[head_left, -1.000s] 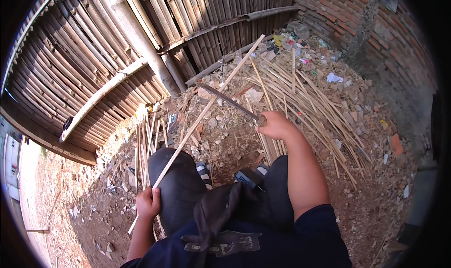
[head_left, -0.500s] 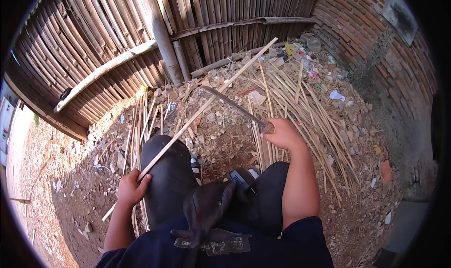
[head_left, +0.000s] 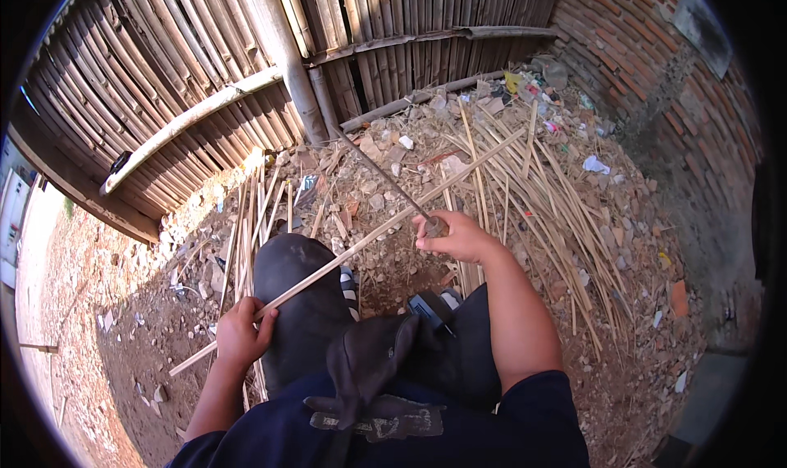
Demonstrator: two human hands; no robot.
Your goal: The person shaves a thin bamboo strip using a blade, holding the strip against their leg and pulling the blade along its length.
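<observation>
My left hand [head_left: 244, 333] is closed around the lower part of a long, pale bamboo strip [head_left: 361, 243]. The strip slants over my left knee, its far end up to the right above a pile of strips. My right hand [head_left: 459, 238] grips the wooden handle of a long knife [head_left: 381, 173]. Its thin dark blade points away to the far left, seen almost edge-on. Near the handle the blade crosses the strip; whether they touch I cannot tell.
More bamboo strips [head_left: 557, 230] lie spread on the right, and a smaller bundle [head_left: 246, 230] lies left of my knee. Rubble and litter [head_left: 594, 165] cover the ground. A bamboo wall [head_left: 197, 50] and a brick wall [head_left: 656, 66] stand ahead. A dark boxy object [head_left: 429, 311] sits between my legs.
The strip's far end has swung right and lower. My right hand has moved left and slightly nearer, turning the knife so its blade points farther forward and looks thinner.
</observation>
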